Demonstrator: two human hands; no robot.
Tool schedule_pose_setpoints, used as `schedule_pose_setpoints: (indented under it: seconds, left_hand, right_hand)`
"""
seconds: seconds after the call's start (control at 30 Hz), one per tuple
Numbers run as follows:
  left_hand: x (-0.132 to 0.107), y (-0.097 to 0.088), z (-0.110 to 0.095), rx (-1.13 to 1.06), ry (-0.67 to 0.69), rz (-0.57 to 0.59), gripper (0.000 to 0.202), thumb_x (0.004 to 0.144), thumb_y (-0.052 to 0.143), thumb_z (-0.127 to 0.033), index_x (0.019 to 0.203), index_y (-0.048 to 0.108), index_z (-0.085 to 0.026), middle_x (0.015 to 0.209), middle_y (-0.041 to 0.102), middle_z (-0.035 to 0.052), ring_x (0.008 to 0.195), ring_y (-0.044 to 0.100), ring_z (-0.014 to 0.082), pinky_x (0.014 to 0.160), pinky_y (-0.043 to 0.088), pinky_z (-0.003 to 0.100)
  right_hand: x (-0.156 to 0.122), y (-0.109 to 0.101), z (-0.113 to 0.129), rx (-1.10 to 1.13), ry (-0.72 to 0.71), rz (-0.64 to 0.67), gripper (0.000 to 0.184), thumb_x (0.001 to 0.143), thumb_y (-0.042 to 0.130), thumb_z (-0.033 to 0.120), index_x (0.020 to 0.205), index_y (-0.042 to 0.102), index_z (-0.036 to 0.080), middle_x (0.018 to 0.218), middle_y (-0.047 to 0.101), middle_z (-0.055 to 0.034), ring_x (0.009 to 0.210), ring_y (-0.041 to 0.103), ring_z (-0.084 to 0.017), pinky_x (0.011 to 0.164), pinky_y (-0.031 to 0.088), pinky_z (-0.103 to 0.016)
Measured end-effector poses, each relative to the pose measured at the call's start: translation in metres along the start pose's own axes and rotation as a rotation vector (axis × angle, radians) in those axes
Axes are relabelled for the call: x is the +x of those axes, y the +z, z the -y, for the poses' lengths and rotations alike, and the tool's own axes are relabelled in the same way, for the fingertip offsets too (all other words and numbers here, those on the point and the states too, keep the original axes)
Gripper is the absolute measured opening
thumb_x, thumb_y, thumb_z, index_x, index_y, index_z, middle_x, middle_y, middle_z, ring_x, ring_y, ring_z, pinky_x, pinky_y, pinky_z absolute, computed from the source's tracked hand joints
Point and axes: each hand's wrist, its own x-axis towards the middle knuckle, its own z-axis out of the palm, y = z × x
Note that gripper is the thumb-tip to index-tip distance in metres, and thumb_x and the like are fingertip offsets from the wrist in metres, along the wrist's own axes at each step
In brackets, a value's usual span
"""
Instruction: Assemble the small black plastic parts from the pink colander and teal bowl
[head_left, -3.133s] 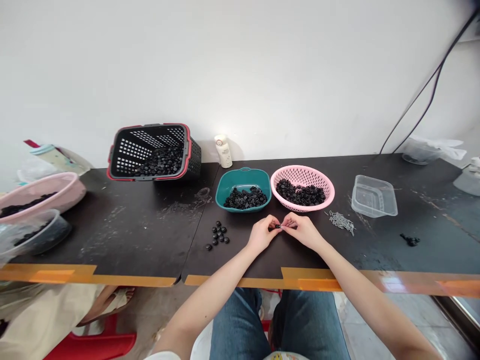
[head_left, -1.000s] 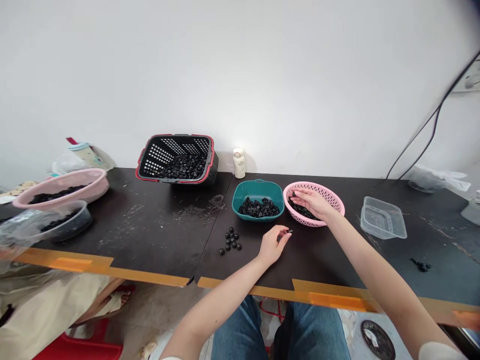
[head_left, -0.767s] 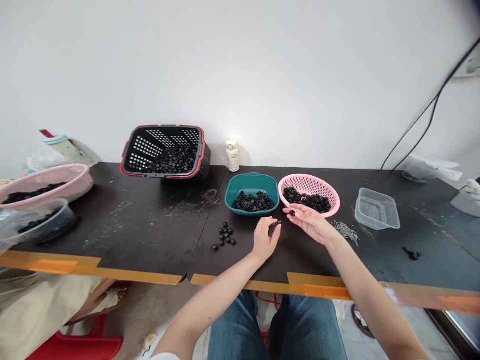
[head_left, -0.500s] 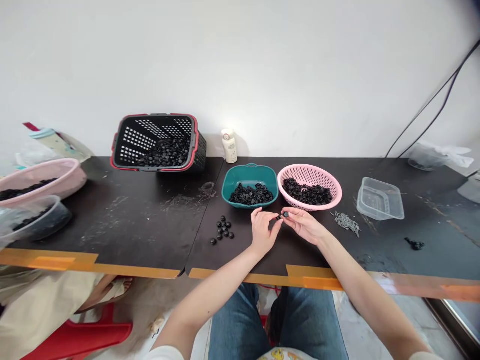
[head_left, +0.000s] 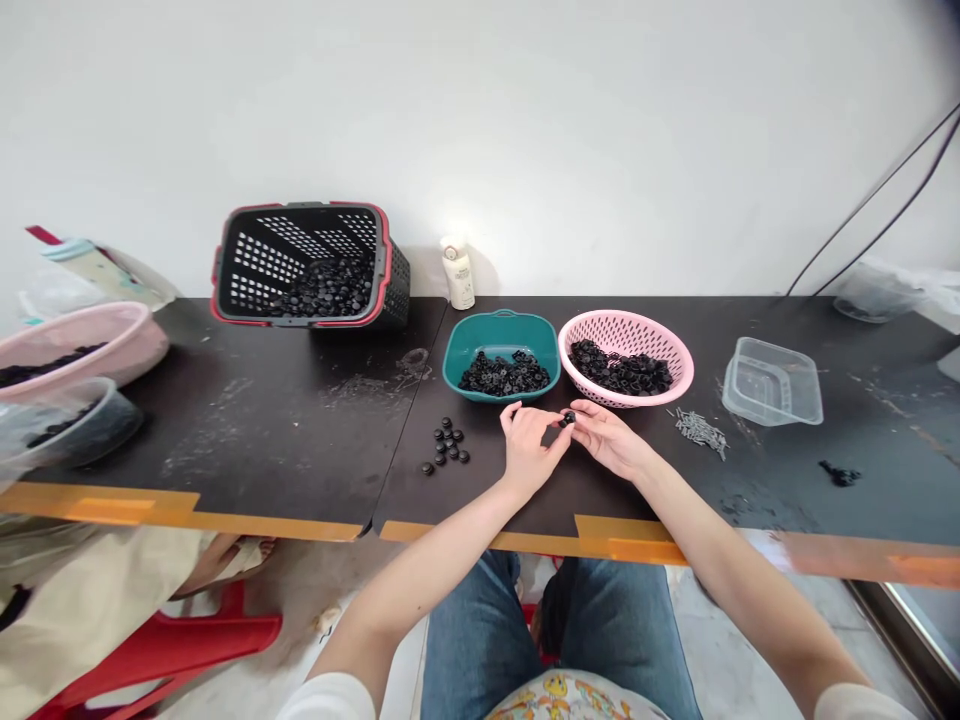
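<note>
A small round black plastic part (head_left: 568, 418) is pinched between the fingertips of both hands, just above the table's front area. My left hand (head_left: 529, 440) closes on it from the left, thumb and index finger together. From the right, my right hand (head_left: 606, 438) grips the same part; its fine detail is too small to make out. Beyond my hands stand a teal basin (head_left: 501, 327) of small black pieces and a pink sieve basket (head_left: 679, 358) holding black ring-like pieces. Several round black caps (head_left: 448, 440) lie on the table left of my left hand.
Grey pins (head_left: 701, 431) lie in a pile right of the sieve, near a clear plastic tub (head_left: 772, 385) and a few black bits (head_left: 840, 474). A tilted black basket (head_left: 386, 270) of black parts and a white bottle (head_left: 458, 275) stand behind. A person's leg (head_left: 217, 565) shows at left.
My hands have come closer together, and the small black parts that showed slightly apart at the fingertips are now together. The whole view has shifted a little.
</note>
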Motion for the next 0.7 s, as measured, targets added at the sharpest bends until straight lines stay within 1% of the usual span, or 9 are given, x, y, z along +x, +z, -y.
schedule_pose_setpoints:
  seconds: [0.13,0.37,0.53,0.7]
  left_hand:
    - [-0.0003,0.0004,0.0004,-0.002,-0.005,0.003,0.008,0.084,0.061,-0.029,0.085,0.061,-0.02,0.076,0.066,-0.002,0.079,0.061,0.0141,0.098,0.032,0.04]
    - [-0.0006,0.0011,0.0009,0.015,0.001,0.015,0.009,0.084,0.061,-0.03,0.087,0.062,-0.021,0.077,0.066,-0.0018,0.08,0.061,0.0144,0.098,0.031,0.04]
    - [-0.0005,0.002,0.0011,0.034,-0.017,0.014,0.01,0.084,0.061,-0.031,0.085,0.063,-0.021,0.076,0.066,-0.0018,0.08,0.061,0.0147,0.098,0.031,0.04]
    - [-0.0007,0.0021,0.0023,0.035,-0.012,0.011,0.01,0.083,0.063,-0.031,0.084,0.063,-0.021,0.075,0.066,-0.0025,0.079,0.061,0.0142,0.097,0.031,0.04]
  right_hand:
    - [0.0001,-0.0007,-0.0005,-0.002,0.006,0.001,0.023,0.07,0.076,0.022,0.089,0.064,0.023,0.096,0.071,0.0012,0.095,0.066,-0.015,0.083,0.052,-0.024]
    - [-0.0005,0.0012,0.0,-0.013,-0.001,-0.001,0.023,0.07,0.076,0.022,0.09,0.063,0.023,0.095,0.07,0.0008,0.095,0.067,-0.016,0.082,0.053,-0.025]
    - [-0.0013,0.0028,0.0008,-0.015,-0.004,0.012,0.021,0.071,0.075,0.021,0.089,0.064,0.023,0.096,0.07,0.0012,0.096,0.066,-0.015,0.082,0.052,-0.023]
    - [-0.0013,0.0018,0.0007,-0.039,-0.02,-0.006,0.023,0.069,0.077,0.022,0.088,0.064,0.023,0.096,0.071,0.0003,0.092,0.067,-0.015,0.083,0.052,-0.025]
